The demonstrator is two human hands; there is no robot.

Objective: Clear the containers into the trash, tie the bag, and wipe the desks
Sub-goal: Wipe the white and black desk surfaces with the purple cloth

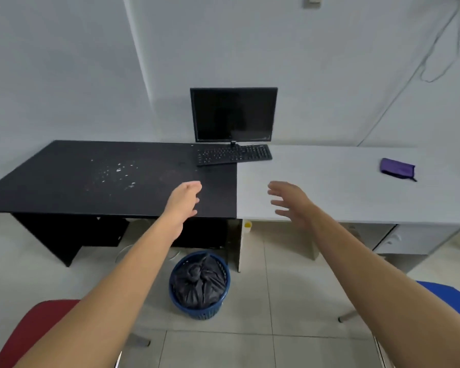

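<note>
Black desk (64,181): left half of the joined worktop, butted edge to edge against the white one; bare of containers, so clearing looks done.
White desk (343,187): right half, drawers beneath, surface looking clean.
Monitor (233,114): upright at the back, straddling the seam between desks, screen dark.
Chairs: red seat (35,333) at lower left, blue seat (446,298) at lower right, both pulled back, leaving standing room.
Trash basket (200,285): blue, on the floor just in front of the seam, within easy drop from either desk.
Trash bag (198,284): black, inside the basket, mouth gathered into a knot on top; tying looks finished.
Keyboard (234,154): flat before the monitor, across the seam.
Purple cloth (397,168): folded at the far right of the white desk, well apart from both hands; likely the wiping rag.
Left hand (185,199): fingers loosely curled, empty, hovering at the black desk's front edge.
Right hand (290,201): fingers spread wide, empty, over the white desk's front edge.
Crumbs (117,173): white specks scattered mid black desk; wiping not yet done.
</note>
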